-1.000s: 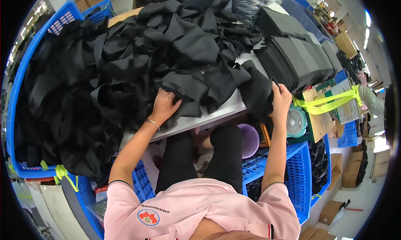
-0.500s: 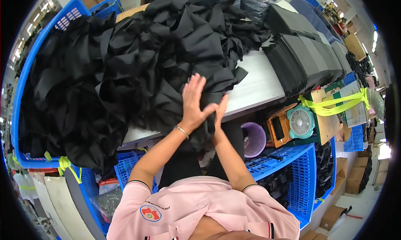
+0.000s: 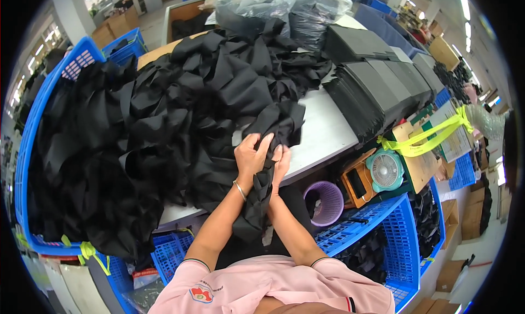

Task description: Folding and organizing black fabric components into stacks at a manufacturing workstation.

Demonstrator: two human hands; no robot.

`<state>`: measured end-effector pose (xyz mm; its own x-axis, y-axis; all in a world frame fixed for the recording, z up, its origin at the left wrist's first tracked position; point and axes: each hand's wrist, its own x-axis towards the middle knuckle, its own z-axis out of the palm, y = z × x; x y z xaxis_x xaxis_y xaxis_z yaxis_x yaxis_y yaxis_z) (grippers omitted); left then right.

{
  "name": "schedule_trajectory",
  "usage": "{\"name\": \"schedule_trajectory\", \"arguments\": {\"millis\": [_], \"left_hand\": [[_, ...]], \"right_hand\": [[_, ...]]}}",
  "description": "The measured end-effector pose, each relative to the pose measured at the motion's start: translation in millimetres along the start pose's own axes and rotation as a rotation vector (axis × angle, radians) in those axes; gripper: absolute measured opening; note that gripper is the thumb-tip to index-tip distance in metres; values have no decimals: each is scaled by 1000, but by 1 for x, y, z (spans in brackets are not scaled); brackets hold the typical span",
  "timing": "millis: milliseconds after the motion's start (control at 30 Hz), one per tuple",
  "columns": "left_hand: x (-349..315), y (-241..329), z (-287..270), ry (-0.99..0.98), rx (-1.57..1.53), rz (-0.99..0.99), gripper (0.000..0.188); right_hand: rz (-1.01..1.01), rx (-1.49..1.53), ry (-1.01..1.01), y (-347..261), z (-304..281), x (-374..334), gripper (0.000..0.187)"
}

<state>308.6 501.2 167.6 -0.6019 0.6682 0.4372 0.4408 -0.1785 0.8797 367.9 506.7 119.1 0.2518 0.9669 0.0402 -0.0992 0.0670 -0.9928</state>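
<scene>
Right hand (image 3: 281, 163) has come in from beside the stacked dark panels (image 3: 377, 84), where it was a second ago, and now sits close against the left hand (image 3: 251, 158). Left fingers, straight and spread half a second ago, have curled down. Cloth once stretched out to the right is gathered at the middle, and its lower end hangs towards the lap.

Grip, left: fingers and thumb bent in, apparently pinching the black cloth piece (image 3: 255, 202). Grip, right: fingers folded against the cloth's right side; tips partly covered, so cannot tell whether they pinch or only press.

Key relation: cloth lies between and under both hands, at the near edge of the counter (image 3: 331, 131). Long axis runs roughly away from the body: crumpled bunch just beyond the fingertips, narrow tail falling between the forearms. Bunch and tail look continuous, though the hands hide the join. Left hand nearer the big black fabric pile (image 3: 164, 112), which spreads leftward; right hand nearer the bare strip of counter, with the stacked panels well apart beyond it.

Below the right forearm's side: purple basket (image 3: 333, 207), then a teal fan (image 3: 386, 169) further right. Neither touched.
</scene>
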Motion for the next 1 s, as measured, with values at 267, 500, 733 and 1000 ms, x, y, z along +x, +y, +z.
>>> {"name": "schedule_trajectory", "arguments": {"millis": [267,500,733,1000], "left_hand": [[80,69,-23,42,-177,249,21],[160,105,-31,88,-136,392,14],[212,49,-15,214,150,654,30],[206,-95,-18,-117,491,388,27]], "right_hand": [[-313,469,-33,-108,17,10,20],[-274,461,-79,-128,30,20,19],[-248,270,2,-78,17,61,19],[-356,-390,86,48,-19,83,40]]}}
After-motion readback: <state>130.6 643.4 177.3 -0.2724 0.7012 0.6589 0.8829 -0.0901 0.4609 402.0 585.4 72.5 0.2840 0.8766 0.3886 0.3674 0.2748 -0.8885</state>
